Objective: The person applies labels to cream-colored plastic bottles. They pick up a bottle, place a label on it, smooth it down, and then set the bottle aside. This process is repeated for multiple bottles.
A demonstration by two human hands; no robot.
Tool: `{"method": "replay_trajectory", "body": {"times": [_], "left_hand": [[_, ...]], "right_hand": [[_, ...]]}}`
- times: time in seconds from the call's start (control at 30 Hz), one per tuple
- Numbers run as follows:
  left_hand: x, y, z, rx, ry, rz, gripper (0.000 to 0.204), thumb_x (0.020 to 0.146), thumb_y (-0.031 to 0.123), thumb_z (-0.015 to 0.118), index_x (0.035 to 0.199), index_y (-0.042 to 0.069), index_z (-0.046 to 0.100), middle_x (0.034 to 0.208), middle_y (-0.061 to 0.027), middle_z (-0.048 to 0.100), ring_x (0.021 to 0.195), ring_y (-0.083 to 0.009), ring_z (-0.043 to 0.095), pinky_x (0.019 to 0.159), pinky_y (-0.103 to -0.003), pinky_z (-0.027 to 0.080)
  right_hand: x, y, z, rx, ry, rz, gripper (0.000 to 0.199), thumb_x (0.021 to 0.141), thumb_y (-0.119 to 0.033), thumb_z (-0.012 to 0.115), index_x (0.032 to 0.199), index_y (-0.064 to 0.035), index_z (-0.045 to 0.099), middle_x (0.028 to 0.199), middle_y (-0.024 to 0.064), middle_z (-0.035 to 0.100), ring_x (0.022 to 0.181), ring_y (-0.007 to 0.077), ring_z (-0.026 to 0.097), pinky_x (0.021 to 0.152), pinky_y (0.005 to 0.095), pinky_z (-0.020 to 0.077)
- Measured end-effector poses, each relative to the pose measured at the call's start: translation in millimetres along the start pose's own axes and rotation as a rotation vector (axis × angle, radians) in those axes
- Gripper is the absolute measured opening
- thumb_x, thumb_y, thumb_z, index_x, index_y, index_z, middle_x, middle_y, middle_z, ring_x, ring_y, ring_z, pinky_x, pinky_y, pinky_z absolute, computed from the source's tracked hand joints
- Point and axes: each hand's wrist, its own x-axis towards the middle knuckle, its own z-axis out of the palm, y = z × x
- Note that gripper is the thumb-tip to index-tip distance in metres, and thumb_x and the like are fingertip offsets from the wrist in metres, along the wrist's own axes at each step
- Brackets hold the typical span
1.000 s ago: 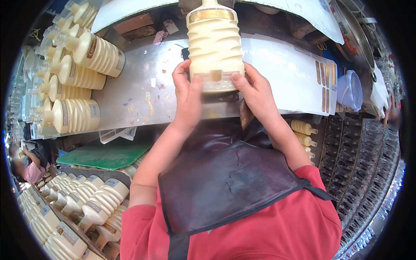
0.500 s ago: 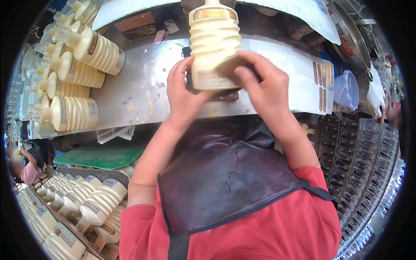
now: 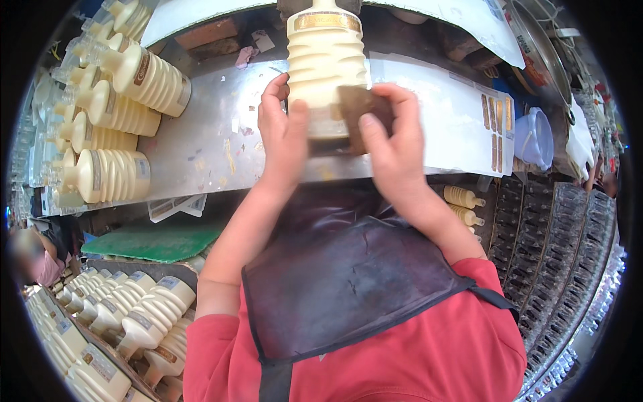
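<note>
A cream bottle (image 3: pixel 326 57) with spiral ridges and a gold label lies in front of me, its neck pointing away. Around the left side of its base curls my left hand (image 3: pixel 282 130), thumb on the bottle and fingers behind its edge. My right hand (image 3: pixel 395 127) grips a flat brown pad (image 3: pixel 365 115) between thumb and fingers. That pad lies against the lower right of the bottle and covers part of the pale label near its base. Some blur softens both hands.
Similar bottles (image 3: pixel 114 164) are stacked on the left of the metal table (image 3: pixel 214 144). A white sheet with gold labels (image 3: pixel 495 124) lies to the right, beside a lavender bucket (image 3: pixel 536 137). A green board (image 3: pixel 154 241) and crated bottles (image 3: pixel 157 308) sit lower left. Another person is at far left.
My right hand has swung the brown pad down and turned its flat face into view over the bottle's lower right. The bottle has shifted slightly left, and my left thumb now lies along it.
</note>
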Motion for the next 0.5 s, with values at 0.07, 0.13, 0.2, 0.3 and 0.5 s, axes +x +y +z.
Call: {"method": "replay_trajectory", "body": {"times": [0.07,0.13,0.2,0.3,0.5], "left_hand": [[-1,1,6,0.052,0.021,0.031,0.066,0.102,0.045,0.051,0.143,-0.006,0.041,0.138,-0.0224,0.049,0.128,-0.0327,0.044,0.113,-0.045,0.031],[-4,0,4,0.190,0.010,0.078,0.063,0.104,0.042,0.048,0.144,-0.006,0.040,0.140,-0.0225,0.048,0.130,-0.0333,0.042,0.114,-0.045,0.029],[-5,-4,4,0.100,-0.002,0.087,0.062,0.104,0.040,0.048,0.145,-0.005,0.039,0.141,-0.0226,0.047,0.131,-0.0333,0.041,0.115,-0.045,0.028],[-5,-6,3,0.036,-0.014,0.080,0.062,0.104,0.038,0.049,0.147,-0.005,0.038,0.143,-0.0228,0.045,0.132,-0.0334,0.041,0.116,-0.045,0.028],[-10,-2,-1,-0.290,-0.068,-0.013,0.069,0.099,0.037,0.059,0.150,-0.004,0.035,0.146,-0.0222,0.043,0.138,-0.0337,0.040,0.117,-0.042,0.030]], "right_hand": [[-3,8,6,-0.096,0.056,-0.072,0.038,0.097,-0.004,0.056,0.134,0.0002,0.047,0.125,0.0134,0.054,0.115,0.0221,0.055,0.104,0.0348,0.0429],[-4,19,6,-0.093,0.125,-0.065,0.037,0.098,-0.006,0.054,0.134,0.0014,0.046,0.128,0.0147,0.052,0.118,0.0240,0.053,0.107,0.0359,0.0407],[-2,36,3,-0.097,0.164,-0.115,0.038,0.099,-0.008,0.054,0.135,0.0024,0.045,0.130,0.0152,0.051,0.121,0.0247,0.052,0.109,0.0362,0.0387],[2,49,2,-0.088,0.167,-0.102,0.040,0.097,-0.010,0.053,0.134,0.0037,0.043,0.132,0.0232,0.052,0.125,0.0336,0.052,0.109,0.0413,0.0391],[12,44,-15,0.102,0.158,0.018,0.047,0.094,0.003,0.061,0.137,0.0042,0.042,0.136,0.0157,0.051,0.130,0.0218,0.051,0.111,0.0330,0.0393]]}}
